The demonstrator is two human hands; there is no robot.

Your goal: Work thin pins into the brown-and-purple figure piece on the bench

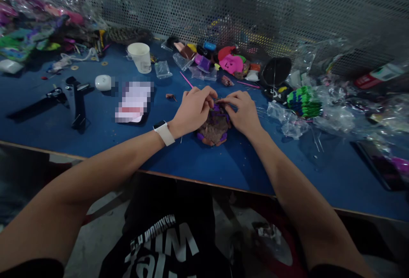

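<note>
A lump of brown and purple modelling clay [216, 128] lies on the blue table [179, 159] in front of me. My left hand [192, 110], with a white watch on its wrist, rests on the lump's left side, fingers curled and pinched together at its top. On the lump's right side sits my right hand [243, 112], its fingers also pinched toward the same spot. The fingertips of both hands nearly meet above the clay. What they pinch is too small to make out.
A white paper cup [140, 57] stands at the back. Beside it lie coloured clay pieces [230, 63], plastic bags [287, 120], a green and blue clay block [303, 101], a pink stick [186, 79], a black stand [75, 101] and a white case [103, 82]. A perforated metal screen [204, 1] closes the far side.
</note>
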